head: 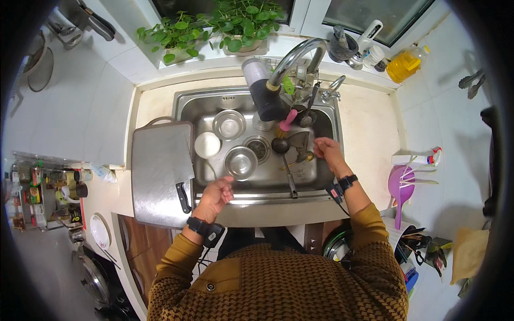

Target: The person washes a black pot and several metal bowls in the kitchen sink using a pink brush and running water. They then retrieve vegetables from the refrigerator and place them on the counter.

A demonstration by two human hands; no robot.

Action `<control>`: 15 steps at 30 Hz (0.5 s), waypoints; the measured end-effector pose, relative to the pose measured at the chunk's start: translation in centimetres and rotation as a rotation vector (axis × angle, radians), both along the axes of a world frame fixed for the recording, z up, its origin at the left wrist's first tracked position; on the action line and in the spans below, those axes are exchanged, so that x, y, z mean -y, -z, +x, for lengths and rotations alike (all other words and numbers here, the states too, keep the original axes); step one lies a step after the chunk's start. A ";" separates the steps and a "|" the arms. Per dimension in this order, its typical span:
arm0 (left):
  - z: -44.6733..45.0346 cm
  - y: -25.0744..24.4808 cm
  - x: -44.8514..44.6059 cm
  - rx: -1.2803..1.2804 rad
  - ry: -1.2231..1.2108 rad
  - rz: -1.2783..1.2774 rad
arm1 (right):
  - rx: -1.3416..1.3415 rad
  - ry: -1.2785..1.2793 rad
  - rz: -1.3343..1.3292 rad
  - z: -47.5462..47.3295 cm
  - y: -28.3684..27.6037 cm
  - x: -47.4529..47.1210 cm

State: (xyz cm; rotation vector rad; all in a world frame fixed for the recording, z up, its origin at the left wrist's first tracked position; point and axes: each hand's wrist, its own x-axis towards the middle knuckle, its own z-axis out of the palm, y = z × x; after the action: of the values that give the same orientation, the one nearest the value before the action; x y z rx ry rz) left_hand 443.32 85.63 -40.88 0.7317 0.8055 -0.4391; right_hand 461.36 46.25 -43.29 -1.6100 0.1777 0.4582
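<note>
My left hand [217,195] is over the front left edge of the steel sink [261,196], fingers loosely curled, holding nothing that I can see. Above the sink's right side is my right hand [326,150], its fingers bent; nothing shows in it. Between them in the basin lie two steel bowls [241,163] [229,125], a white bowl [207,145], a dark ladle [280,146], a spatula with a dark blade [299,140], a gold-coloured spoon [309,155] and a pink-handled brush [288,120]. A cleaver [176,160] with a black handle rests on the cutting board [154,200] at left.
A chrome faucet [295,56] with a dark attachment arches over the basin. Potted plants [241,28], a stone mortar [342,46] and an oil bottle [405,64] stand along the windowsill. A purple strainer [400,182] is at the right, a white plate [100,231] at the left.
</note>
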 end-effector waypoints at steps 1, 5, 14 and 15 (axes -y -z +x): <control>-0.7 -0.5 0.2 0.012 -0.011 -0.017 | -0.009 -0.007 -0.033 -0.9 0.1 0.7; -5.5 -3.4 0.2 0.059 0.095 0.149 | -0.015 -0.100 -0.093 -4.7 0.0 2.6; -11.5 -4.4 -8.9 0.174 0.502 1.797 | 0.055 0.115 -0.210 -15.3 -3.1 5.6; -11.0 -3.5 -9.7 0.148 0.548 1.748 | 0.052 0.155 -0.229 -16.9 -3.7 5.7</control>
State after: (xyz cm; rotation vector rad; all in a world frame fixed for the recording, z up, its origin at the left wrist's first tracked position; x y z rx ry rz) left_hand 432.33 95.32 -37.42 2.6072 0.6967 -0.0380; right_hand 444.42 40.50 -39.60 -1.8146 0.3233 0.2834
